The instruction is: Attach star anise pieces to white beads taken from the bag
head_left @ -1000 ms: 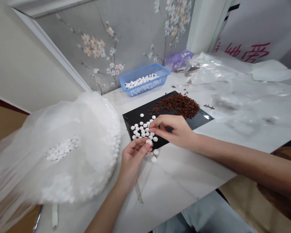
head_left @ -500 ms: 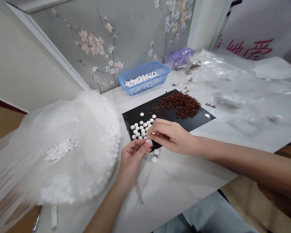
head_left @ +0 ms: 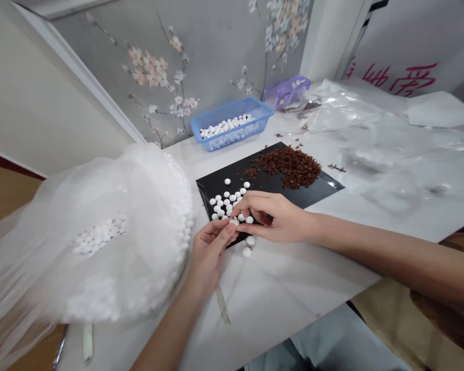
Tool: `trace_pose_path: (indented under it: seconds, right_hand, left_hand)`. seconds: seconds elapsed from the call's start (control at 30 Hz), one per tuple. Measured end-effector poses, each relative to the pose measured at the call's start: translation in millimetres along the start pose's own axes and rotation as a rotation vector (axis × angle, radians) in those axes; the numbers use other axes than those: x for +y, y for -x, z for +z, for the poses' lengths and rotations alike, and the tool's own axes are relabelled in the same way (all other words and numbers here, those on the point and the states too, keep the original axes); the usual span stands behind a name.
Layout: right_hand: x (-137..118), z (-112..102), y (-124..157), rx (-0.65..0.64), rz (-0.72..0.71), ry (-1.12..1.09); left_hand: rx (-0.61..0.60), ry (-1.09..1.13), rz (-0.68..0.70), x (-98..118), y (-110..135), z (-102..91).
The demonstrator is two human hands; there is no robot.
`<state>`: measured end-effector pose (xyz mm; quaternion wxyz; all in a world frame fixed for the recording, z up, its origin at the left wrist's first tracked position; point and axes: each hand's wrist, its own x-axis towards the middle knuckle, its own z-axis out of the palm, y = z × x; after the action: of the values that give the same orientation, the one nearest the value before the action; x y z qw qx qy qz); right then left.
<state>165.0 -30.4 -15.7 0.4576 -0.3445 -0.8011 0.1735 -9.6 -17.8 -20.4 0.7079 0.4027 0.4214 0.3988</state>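
Note:
Between the thumb and fingers of my left hand (head_left: 211, 247) is a small white round bead (head_left: 234, 222). My right hand (head_left: 276, 216) meets it from the other side, its index fingertip and thumb closed at the bead's edge. A tiny brown speck shows at the bead's top, partly hidden by the fingertips. Just behind the hands, several more white beads lie on a black sheet (head_left: 251, 190). A heap of small brown star-shaped pieces (head_left: 292, 166) covers the sheet's far right part. Two loose beads (head_left: 249, 246) rest by the sheet's near edge, below my right hand.
A blue mesh basket (head_left: 232, 126) of white pieces stands against the flowered wall. At left is a big round bundle wrapped in white netting (head_left: 150, 221), with white beads inside. Clear plastic bags (head_left: 402, 149) spread over the table's right side, beside a purple packet (head_left: 290, 91).
My right index finger and thumb have closed in around the bead, with the thumb now lower and beside it. The left hand has shifted slightly left, still holding the bead.

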Motion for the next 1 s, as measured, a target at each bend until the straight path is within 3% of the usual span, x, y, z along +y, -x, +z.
trace_pose_path:
  seconds: [0.27, 0.53, 0.7, 1.0]
  right_hand:
    - [-0.2, -0.7, -1.5, -0.036, -0.017, -0.03]
    - [0.1, -3.2, -1.2, -0.161, 0.027, -0.031]
    - [-0.3, -3.8, -0.5, -0.203, -0.019, -0.001]
    - [-3.8, 1.2, 0.9, -0.097, 0.021, 0.14]
  left_hand:
    - [0.012, -0.004, 0.005, -2.2, -1.4, -2.0]
    - [0.06, -0.037, -0.007, -0.5, 0.7, -1.6]
    - [0.06, -0.076, 0.005, -0.6, 1.2, -0.9]
    - [0.024, -0.11, 0.094, -1.4, 1.8, -1.9]
